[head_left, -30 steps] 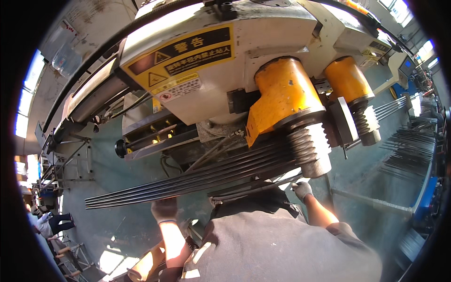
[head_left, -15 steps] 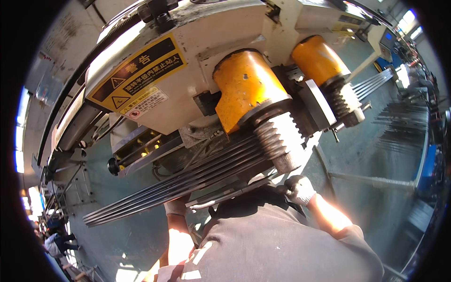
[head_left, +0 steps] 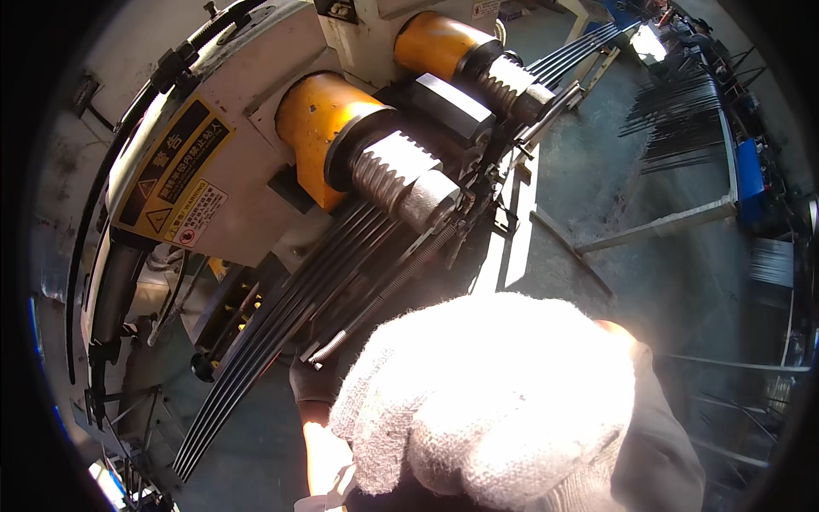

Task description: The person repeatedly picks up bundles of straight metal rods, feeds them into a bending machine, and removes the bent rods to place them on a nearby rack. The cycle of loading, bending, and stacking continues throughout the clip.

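A bundle of long dark steel rods (head_left: 256, 358) runs diagonally through a white machine (head_left: 256, 102), under a grooved steel roller (head_left: 401, 175) on a yellow cylinder (head_left: 320, 124). A second yellow cylinder and roller (head_left: 478, 55) sit farther along. My right hand (head_left: 495, 401), in a white knit glove, is raised very close to the camera and fills the lower middle; its fingers are not visible. My left hand (head_left: 311, 388), in shadow, is just below the rods beside the end of a thin threaded rod (head_left: 384, 290); its grip is hidden.
A yellow warning label (head_left: 175, 171) is on the machine's side. More dark rods (head_left: 682, 119) lie on racks at the upper right, next to a blue object (head_left: 751, 179). A metal bar (head_left: 657, 226) crosses the grey concrete floor.
The view has swung so the machine sits upper left. My right hand has left the rods and risen close to the camera. My left hand stays by the rods.
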`<action>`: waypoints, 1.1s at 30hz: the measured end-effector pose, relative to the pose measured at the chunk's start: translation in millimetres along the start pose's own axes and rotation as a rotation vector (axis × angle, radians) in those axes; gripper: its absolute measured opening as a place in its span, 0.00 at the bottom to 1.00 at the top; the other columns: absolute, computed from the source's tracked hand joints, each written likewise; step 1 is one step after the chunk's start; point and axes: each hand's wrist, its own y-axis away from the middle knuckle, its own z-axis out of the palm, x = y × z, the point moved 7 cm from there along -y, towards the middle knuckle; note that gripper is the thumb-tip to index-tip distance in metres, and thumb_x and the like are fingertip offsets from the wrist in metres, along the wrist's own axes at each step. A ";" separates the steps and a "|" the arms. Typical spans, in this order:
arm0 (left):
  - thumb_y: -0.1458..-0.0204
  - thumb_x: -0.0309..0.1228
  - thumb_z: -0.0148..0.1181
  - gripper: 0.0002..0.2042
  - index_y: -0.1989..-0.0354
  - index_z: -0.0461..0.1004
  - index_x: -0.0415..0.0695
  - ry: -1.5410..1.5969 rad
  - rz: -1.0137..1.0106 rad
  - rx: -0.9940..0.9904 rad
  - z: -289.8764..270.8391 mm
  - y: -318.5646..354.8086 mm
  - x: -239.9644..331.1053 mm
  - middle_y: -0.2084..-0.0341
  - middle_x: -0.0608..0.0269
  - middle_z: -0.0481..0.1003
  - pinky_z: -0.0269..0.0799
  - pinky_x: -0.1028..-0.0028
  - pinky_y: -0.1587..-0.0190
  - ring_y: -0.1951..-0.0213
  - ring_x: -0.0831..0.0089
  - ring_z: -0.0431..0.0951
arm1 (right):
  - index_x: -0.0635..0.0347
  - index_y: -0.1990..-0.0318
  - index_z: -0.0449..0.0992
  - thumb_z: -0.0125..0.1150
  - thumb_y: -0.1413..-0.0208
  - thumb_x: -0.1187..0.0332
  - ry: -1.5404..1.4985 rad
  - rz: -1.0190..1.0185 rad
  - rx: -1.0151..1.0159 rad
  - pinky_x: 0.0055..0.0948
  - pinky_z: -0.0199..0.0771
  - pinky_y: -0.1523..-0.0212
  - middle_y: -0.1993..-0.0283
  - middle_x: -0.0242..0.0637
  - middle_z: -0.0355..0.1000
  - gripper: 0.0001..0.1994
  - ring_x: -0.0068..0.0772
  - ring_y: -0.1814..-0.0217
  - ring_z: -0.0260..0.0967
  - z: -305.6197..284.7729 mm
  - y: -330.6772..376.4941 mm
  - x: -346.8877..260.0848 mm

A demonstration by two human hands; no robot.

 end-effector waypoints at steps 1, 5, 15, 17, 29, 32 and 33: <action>0.35 0.24 0.68 0.18 0.38 0.83 0.36 0.162 -0.047 0.037 -6.1 2.5 -0.2 0.43 0.51 0.87 0.83 0.67 0.43 0.46 0.64 0.88 | 0.66 0.64 0.83 0.78 0.37 0.53 0.015 -0.019 -0.012 0.42 0.85 0.49 0.65 0.42 0.81 0.21 0.44 0.57 0.82 0.8 0.2 -5.4; 0.33 0.27 0.65 0.19 0.36 0.80 0.35 0.518 -0.103 0.142 -29.6 8.3 3.0 0.40 0.50 0.85 0.81 0.65 0.39 0.44 0.62 0.87 | 0.65 0.63 0.85 0.78 0.36 0.58 0.064 -0.085 -0.020 0.40 0.85 0.49 0.63 0.41 0.82 0.17 0.41 0.56 0.83 -5.9 -0.5 -21.2; 0.27 0.34 0.56 0.23 0.31 0.75 0.32 0.918 0.126 0.299 -64.2 -4.1 72.1 0.34 0.46 0.80 0.75 0.59 0.30 0.37 0.55 0.83 | 0.66 0.56 0.87 0.68 0.23 0.62 0.463 0.150 1.165 0.23 0.79 0.49 0.58 0.35 0.86 0.14 0.21 0.54 0.81 -158.3 126.3 64.8; 0.25 0.36 0.54 0.24 0.30 0.74 0.31 0.968 0.223 0.370 -89.2 7.5 88.3 0.33 0.45 0.80 0.74 0.58 0.28 0.36 0.54 0.82 | 0.67 0.48 0.83 0.67 0.23 0.62 0.671 0.299 1.439 0.31 0.81 0.47 0.52 0.36 0.85 0.14 0.28 0.50 0.82 -215.2 162.1 104.6; 0.18 0.43 0.33 0.32 0.20 0.62 0.27 0.858 0.573 0.950 -153.6 60.4 355.5 0.23 0.32 0.67 0.59 0.44 0.15 0.24 0.38 0.70 | 0.58 0.66 0.82 0.56 0.22 0.49 -0.020 0.286 1.151 0.32 0.75 0.73 0.76 0.37 0.76 0.24 0.35 0.77 0.76 -279.9 87.7 143.5; 0.18 0.45 0.29 0.34 0.19 0.59 0.26 0.880 0.649 0.906 -115.8 60.9 432.5 0.20 0.31 0.61 0.55 0.43 0.14 0.21 0.38 0.65 | 0.60 0.57 0.83 0.64 0.26 0.57 -0.138 0.283 1.192 0.33 0.74 0.77 0.76 0.38 0.76 0.15 0.36 0.79 0.76 -291.9 84.8 130.8; 0.18 0.47 0.28 0.35 0.19 0.58 0.26 0.842 0.674 0.913 -109.8 58.9 443.8 0.19 0.30 0.59 0.55 0.42 0.14 0.20 0.37 0.63 | 0.60 0.53 0.84 0.66 0.28 0.59 -0.116 0.270 1.171 0.34 0.75 0.77 0.75 0.39 0.77 0.13 0.37 0.79 0.76 -292.7 82.4 129.1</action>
